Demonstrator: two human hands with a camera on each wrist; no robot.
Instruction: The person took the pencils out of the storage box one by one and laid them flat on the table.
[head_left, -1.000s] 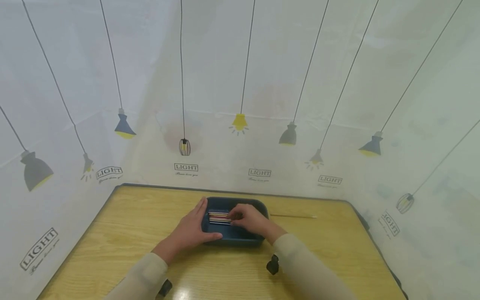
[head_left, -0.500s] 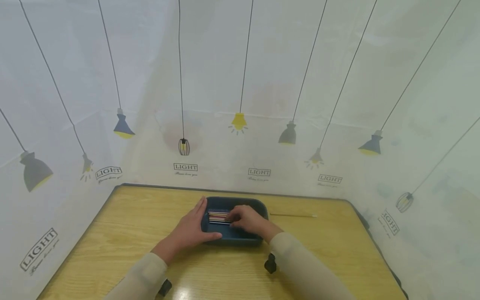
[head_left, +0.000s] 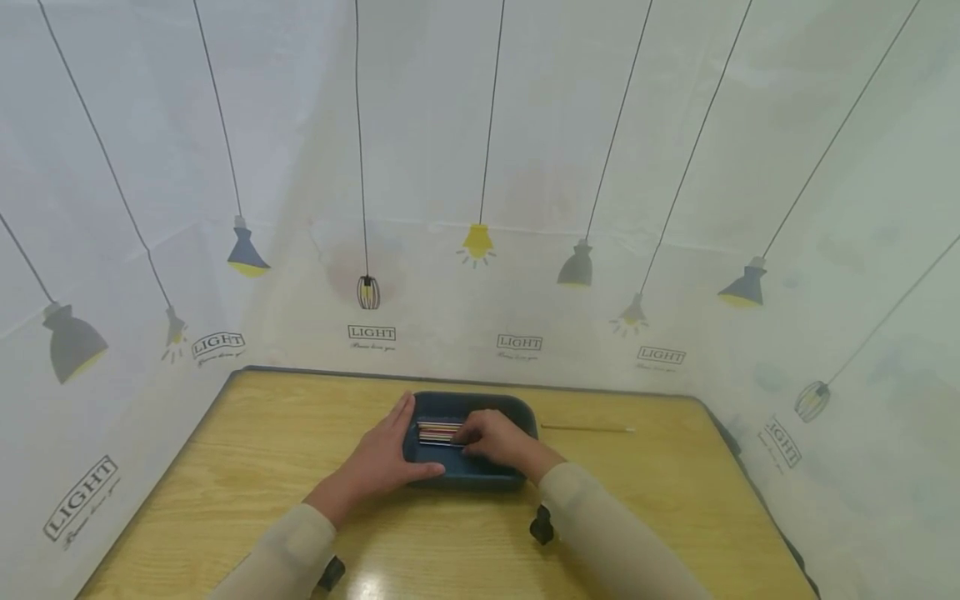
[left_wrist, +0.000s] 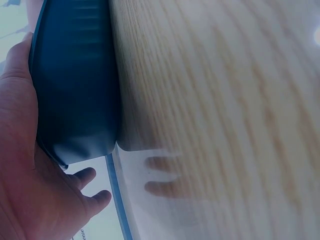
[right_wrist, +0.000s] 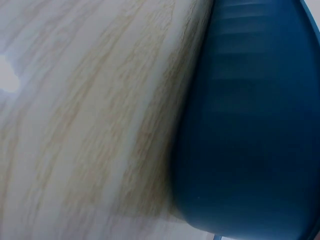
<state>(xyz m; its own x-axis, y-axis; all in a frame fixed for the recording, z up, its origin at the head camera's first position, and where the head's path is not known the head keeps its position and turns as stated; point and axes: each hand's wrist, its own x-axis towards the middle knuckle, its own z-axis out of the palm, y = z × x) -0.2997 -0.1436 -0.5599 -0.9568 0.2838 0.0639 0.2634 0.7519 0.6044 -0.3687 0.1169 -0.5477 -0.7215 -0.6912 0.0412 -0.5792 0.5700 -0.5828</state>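
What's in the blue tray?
Thin, multicoloured sticks, side by side in the tray. The right hand hides part of them and some tray floor; what's beneath the hand can't be seen.

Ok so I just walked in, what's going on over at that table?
A person's two hands are at work on a dark blue tray on the wooden table. The left hand is spread against the tray's left end, and the right hand reaches inside, fingers at a row of thin sticks. Whether it is gripping any of them is hidden. One more stick lies on the table, to the right of the tray.
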